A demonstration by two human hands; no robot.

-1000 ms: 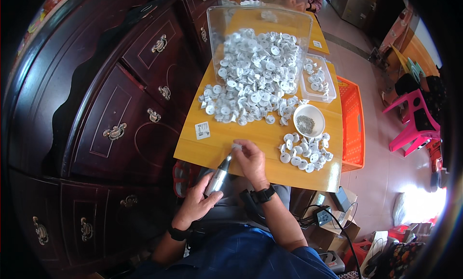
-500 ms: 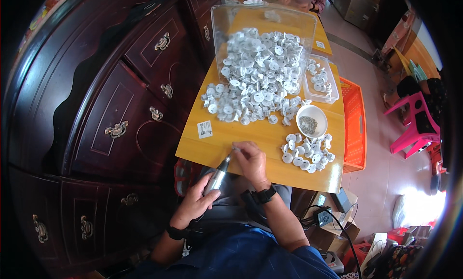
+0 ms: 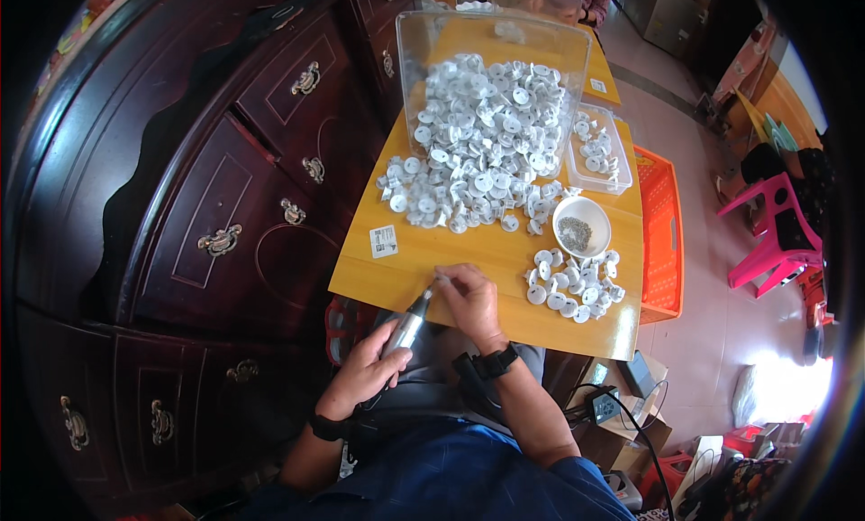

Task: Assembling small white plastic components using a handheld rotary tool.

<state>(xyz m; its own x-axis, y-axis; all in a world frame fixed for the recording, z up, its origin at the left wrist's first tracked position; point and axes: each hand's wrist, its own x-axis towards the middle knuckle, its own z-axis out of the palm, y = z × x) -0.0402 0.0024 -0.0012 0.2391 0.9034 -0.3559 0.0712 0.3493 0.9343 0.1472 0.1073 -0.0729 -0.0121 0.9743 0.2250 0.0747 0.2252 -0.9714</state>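
While the left hand grips a driver, its tip is at a part pinched by the right hand.
The part is over the front of the table; farther right, discs lie beside a bowl.

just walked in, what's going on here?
The person's left hand grips a silver and black cylindrical tool, its tip toward the right hand, which pinches a small, mostly hidden whitish piece over the yellow wooden table. Beyond, a heap of round white plastic parts lies inside and in front of a clear plastic box. At right, a smaller cluster sits nearer than a white bowl holding tiny grey pieces.
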